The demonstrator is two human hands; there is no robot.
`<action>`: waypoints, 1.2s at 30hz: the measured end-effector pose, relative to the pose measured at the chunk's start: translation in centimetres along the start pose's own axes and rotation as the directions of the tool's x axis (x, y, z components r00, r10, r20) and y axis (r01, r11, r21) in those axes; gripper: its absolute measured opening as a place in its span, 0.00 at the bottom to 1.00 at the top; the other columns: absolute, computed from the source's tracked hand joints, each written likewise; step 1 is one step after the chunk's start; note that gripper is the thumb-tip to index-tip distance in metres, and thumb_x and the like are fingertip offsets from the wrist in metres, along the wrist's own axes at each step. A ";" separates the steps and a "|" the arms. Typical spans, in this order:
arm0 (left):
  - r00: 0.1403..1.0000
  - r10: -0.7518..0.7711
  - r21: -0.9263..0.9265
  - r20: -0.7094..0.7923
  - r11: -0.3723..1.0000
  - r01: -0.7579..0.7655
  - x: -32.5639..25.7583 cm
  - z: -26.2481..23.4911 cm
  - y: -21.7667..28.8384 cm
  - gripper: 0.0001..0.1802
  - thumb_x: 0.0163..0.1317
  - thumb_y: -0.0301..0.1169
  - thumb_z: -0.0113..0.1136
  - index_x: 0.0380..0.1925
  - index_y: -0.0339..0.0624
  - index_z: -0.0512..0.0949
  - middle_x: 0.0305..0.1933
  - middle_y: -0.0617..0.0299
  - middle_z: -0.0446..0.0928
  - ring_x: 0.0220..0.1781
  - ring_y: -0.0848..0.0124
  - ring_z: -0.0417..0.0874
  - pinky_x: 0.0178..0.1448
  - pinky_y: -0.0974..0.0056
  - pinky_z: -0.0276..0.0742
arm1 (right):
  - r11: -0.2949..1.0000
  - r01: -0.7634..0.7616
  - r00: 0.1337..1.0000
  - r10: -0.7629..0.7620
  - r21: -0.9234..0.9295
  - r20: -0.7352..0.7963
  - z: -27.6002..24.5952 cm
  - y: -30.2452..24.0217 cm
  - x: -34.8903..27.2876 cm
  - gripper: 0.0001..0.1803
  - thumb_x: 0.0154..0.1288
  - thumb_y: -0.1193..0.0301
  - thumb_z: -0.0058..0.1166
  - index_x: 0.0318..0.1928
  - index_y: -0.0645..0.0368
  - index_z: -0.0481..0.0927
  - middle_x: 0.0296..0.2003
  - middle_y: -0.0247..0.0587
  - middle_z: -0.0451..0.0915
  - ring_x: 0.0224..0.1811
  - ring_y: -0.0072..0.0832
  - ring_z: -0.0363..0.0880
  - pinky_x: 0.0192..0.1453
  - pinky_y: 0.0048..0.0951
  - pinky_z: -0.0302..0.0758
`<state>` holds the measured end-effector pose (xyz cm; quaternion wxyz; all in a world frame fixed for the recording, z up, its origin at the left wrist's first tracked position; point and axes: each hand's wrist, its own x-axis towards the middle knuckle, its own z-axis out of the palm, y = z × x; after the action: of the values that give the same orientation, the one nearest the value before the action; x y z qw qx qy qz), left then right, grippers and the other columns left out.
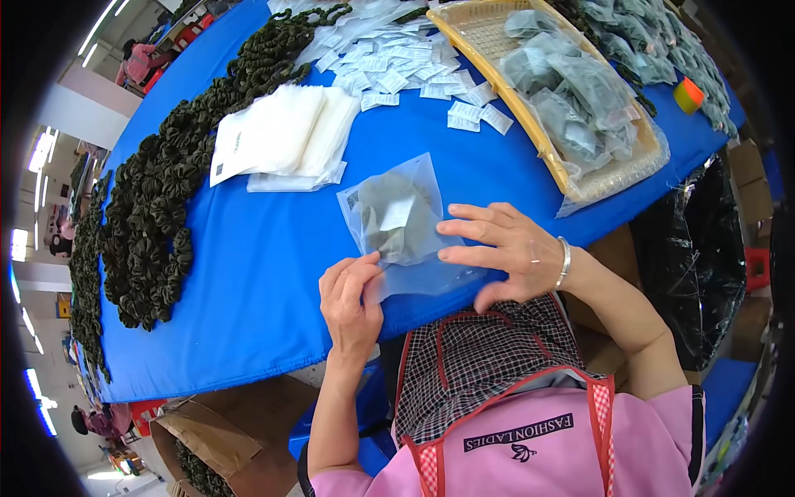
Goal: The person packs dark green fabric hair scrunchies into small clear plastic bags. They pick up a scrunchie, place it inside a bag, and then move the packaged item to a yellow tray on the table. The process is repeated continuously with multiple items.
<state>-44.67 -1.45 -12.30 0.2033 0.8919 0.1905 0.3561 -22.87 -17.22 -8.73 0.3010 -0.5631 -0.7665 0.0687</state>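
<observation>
A frosted clear plastic bag (422,248) lies on the blue-covered table near its front edge. Inside it are a dark green scrunchie (383,201) and a small white printed slip (396,214). My left hand (349,294) is closed at the bag's lower left, its thumb and fingers pinching the plastic. On the other side, my right hand (505,248) has its fingers spread, with the fingertips at the bag's right edge. A bracelet circles the right wrist. Beyond the bag sits a stack of flat white plastic bags (277,132).
Dark green scrunchies (157,207) are heaped along the left. Loose white slips (397,62) lie at the back. A yellow basket (489,70) of filled bags stands at the right, with an orange tape roll (688,95) and more filled bags beyond. A cardboard box (236,431) is below.
</observation>
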 end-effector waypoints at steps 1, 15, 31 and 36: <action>0.998 -0.053 -0.032 -0.018 0.998 0.052 -0.1 -0.1 0.1 0.08 0.49 0.20 0.62 0.30 0.41 0.77 0.40 0.62 0.82 0.41 0.62 0.79 0.47 0.61 0.71 | 0.999 -0.032 0.999 0.032 -0.006 0.021 -0.2 -0.2 -0.3 0.40 0.40 0.55 0.65 0.59 0.47 0.72 0.63 0.39 0.67 0.66 0.37 0.63 0.55 0.38 0.64; 0.896 -0.443 -0.108 0.040 0.889 0.445 -0.9 0.4 1.5 0.08 0.66 0.33 0.55 0.31 0.40 0.76 0.28 0.60 0.77 0.33 0.63 0.75 0.43 0.61 0.67 | 0.752 -0.328 0.741 0.580 0.572 -0.338 5.2 -1.0 1.7 0.07 0.67 0.70 0.51 0.31 0.59 0.75 0.23 0.37 0.78 0.25 0.32 0.78 0.32 0.28 0.70; 0.785 -0.619 0.304 -0.028 0.743 0.597 0.8 1.9 3.1 0.17 0.66 0.37 0.50 0.24 0.37 0.75 0.19 0.51 0.78 0.22 0.52 0.78 0.28 0.53 0.69 | 0.635 -0.740 0.543 0.758 0.221 -0.361 6.0 -0.5 4.2 0.13 0.64 0.63 0.55 0.38 0.59 0.71 0.20 0.44 0.77 0.22 0.42 0.78 0.25 0.41 0.70; 0.783 -0.611 0.204 -0.116 0.757 0.621 0.3 2.2 3.8 0.11 0.62 0.34 0.53 0.24 0.40 0.74 0.18 0.52 0.78 0.22 0.52 0.79 0.28 0.50 0.70 | 0.502 -0.643 0.497 0.848 0.578 -0.183 5.0 -2.3 3.8 0.33 0.54 0.52 0.63 0.53 0.59 0.68 0.37 0.53 0.80 0.37 0.45 0.81 0.41 0.38 0.76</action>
<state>-42.21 -4.99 -11.72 0.1999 0.7893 0.5173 0.2634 -28.12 -13.42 -10.31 0.5226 -0.7610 -0.3050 0.2341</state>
